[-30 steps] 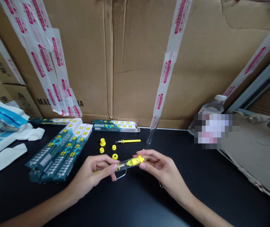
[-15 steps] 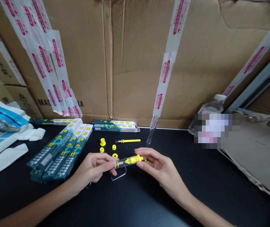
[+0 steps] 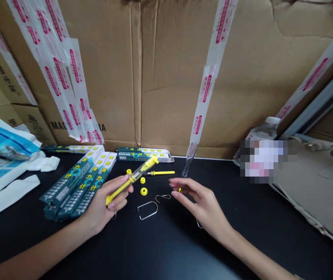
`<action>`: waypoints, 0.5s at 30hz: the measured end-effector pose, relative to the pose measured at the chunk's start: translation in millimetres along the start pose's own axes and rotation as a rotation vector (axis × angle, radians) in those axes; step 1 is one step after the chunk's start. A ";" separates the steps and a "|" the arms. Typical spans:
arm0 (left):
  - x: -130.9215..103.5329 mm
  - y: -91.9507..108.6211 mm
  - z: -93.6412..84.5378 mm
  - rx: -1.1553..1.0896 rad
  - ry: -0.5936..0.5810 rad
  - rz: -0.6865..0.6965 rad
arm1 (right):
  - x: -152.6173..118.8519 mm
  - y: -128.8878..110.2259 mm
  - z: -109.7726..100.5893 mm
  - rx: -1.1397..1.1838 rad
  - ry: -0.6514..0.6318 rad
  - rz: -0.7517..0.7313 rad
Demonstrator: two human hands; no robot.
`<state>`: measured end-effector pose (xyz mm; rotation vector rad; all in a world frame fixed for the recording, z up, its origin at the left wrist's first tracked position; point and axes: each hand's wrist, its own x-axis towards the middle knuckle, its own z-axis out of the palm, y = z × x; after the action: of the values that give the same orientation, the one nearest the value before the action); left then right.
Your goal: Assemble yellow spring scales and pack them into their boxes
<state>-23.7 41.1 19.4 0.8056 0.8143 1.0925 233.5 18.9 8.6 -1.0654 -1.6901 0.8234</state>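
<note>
A clear tube with yellow parts (image 3: 139, 173) is gripped in my left hand (image 3: 108, 198), tilted up to the right, its yellow rod reaching back over the palm. My right hand (image 3: 198, 198) is apart from it, fingers curved with a gap between thumb and fingertips; a bit of yellow shows behind them. Between the hands lie a bent wire loop (image 3: 157, 210) and a small wire hook (image 3: 163, 197). Behind them are a yellow ring (image 3: 143, 191), a small yellow cap (image 3: 142, 180) and a yellow rod with a spring (image 3: 163, 173).
Green and white boxes (image 3: 78, 186) lie at the left, beside white cloth (image 3: 11, 198). More boxes (image 3: 143, 154) and an empty clear tube (image 3: 189, 161) are near the cardboard wall (image 3: 172, 77). A bottle (image 3: 267, 128) and a beige bag (image 3: 318, 186) sit at the right.
The right hand has let go of the tube assembly. My left hand has turned it up, and its yellow rod now shows across the palm. The wire pieces are more fully in view.
</note>
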 end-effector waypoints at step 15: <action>-0.2 22.5 -1.5 -0.206 0.100 -0.002 | 74.8 0.7 46.4 -0.781 -0.511 -0.550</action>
<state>-34.6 46.9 38.2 0.5814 0.7711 1.2005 176.7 85.2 19.3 -0.8146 -2.6954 0.0404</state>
